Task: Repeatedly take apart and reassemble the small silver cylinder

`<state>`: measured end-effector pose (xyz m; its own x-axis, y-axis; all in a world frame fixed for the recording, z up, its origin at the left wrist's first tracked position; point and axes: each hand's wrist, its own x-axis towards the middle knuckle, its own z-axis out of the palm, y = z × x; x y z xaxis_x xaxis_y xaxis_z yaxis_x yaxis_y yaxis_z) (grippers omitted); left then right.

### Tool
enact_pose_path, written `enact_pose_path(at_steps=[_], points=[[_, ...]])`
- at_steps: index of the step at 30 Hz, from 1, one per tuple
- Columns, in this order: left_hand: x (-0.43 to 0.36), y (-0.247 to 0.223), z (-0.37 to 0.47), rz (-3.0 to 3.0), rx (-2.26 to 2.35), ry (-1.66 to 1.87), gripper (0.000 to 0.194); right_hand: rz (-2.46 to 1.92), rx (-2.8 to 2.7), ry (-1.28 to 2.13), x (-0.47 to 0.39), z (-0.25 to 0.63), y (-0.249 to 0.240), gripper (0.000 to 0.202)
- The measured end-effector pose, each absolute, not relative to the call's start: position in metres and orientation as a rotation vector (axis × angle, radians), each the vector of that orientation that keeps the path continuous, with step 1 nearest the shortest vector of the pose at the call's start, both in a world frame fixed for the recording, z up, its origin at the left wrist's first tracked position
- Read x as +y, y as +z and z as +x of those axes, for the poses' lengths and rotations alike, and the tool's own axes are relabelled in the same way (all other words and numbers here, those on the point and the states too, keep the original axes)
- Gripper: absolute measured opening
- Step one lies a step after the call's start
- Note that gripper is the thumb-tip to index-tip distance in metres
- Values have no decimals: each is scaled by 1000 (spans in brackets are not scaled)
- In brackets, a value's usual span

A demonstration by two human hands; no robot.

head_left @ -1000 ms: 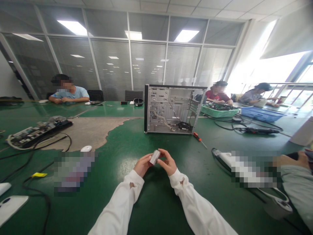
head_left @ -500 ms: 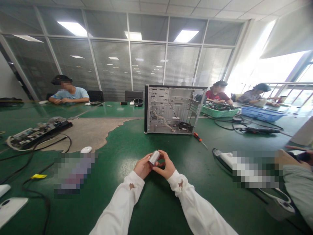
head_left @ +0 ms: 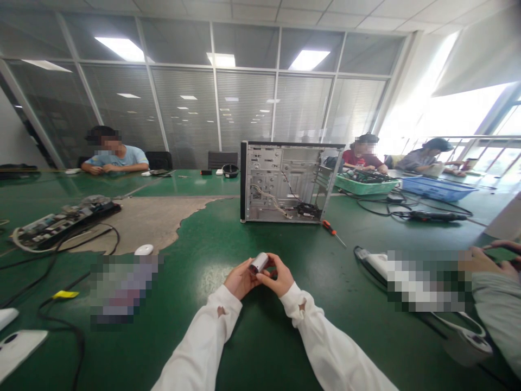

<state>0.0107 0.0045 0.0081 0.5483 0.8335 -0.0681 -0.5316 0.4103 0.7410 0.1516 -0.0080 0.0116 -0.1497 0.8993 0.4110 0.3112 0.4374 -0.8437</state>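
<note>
Between both hands, in the middle of the head view, is a small silver metal cylinder (head_left: pixel 259 262), tilted with one end toward me. My left hand (head_left: pixel 239 279) closes on it from the left and below. From the right, my right hand (head_left: pixel 279 276) grips it with thumb and fingers. The cylinder's exact kind is too small to make out. Beyond my hands stands an open computer case (head_left: pixel 285 182), with loose cables and a black fan inside. A screwdriver (head_left: pixel 332 232) with an orange and black handle lies at the case's right front corner.
A circuit-board assembly (head_left: pixel 67 220) and black cables lie at left. A white power strip (head_left: pixel 376 266) lies at right, near another person's hand (head_left: pixel 484 260). Green basket (head_left: pixel 366 187) and blue basket (head_left: pixel 435 189) stand farther back. Several people sit around the green table (head_left: pixel 195 347).
The cylinder has turned slightly in my fingers and tilts flatter, its near end now more toward me. The hand of the person at the right has moved a little.
</note>
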Motion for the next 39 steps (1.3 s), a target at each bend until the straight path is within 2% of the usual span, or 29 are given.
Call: enact_pose_path(at_steps=[12,21,28,39], points=[[7,8,12,645,535,884,39,-1119,-1575,883,5,149,-5,43],[3,7,18,705,596,1020,24,-1040,-1881,515,-8,153,11,53],[3,9,23,784,732,1120,29,-1037,-2017,278,-12,153,16,57],[5,12,19,654,698,1143,23,-965,-1942,711,-6,154,9,73]])
